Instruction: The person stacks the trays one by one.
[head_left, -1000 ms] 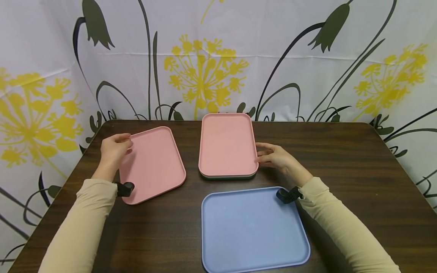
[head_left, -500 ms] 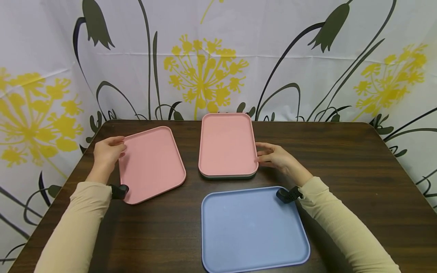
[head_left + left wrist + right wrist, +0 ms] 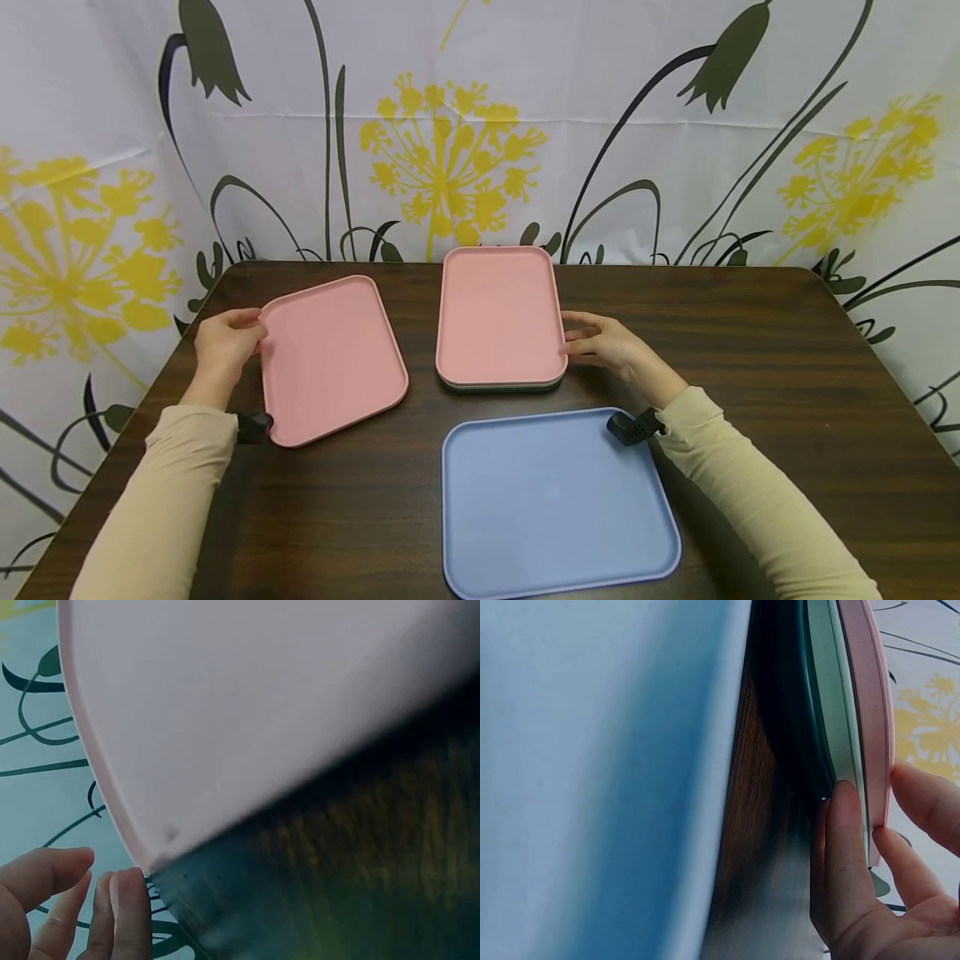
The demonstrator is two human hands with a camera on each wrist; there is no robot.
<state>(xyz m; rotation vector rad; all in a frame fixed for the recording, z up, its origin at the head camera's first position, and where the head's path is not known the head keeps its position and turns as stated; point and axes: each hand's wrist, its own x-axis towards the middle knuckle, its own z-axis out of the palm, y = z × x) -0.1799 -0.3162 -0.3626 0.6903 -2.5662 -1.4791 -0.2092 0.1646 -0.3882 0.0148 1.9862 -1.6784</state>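
In the head view, a pink tray (image 3: 337, 358) lies turned at an angle on the left of the table. My left hand (image 3: 227, 342) is at its far left corner, fingertips by the rim; in the left wrist view the fingers (image 3: 129, 907) reach the corner, with the thumb apart from them. At the back middle stands a stack of trays, a pink tray (image 3: 501, 317) on top. My right hand (image 3: 611, 346) touches the stack's right side. Up close, its fingertips rest against a pink rim (image 3: 871, 720) and a light green tray (image 3: 831, 690), with a dark green tray (image 3: 791, 712) below.
A blue tray (image 3: 558, 504) lies in front of the stack, under the right wrist's black band (image 3: 636, 427). The dark wooden table (image 3: 757, 350) ends at the back against a white flowered cloth (image 3: 585, 75).
My left hand has moved left and slightly nearer, from over the pink tray's far left corner to just outside its edge. The right hand and all the trays stay where they were.
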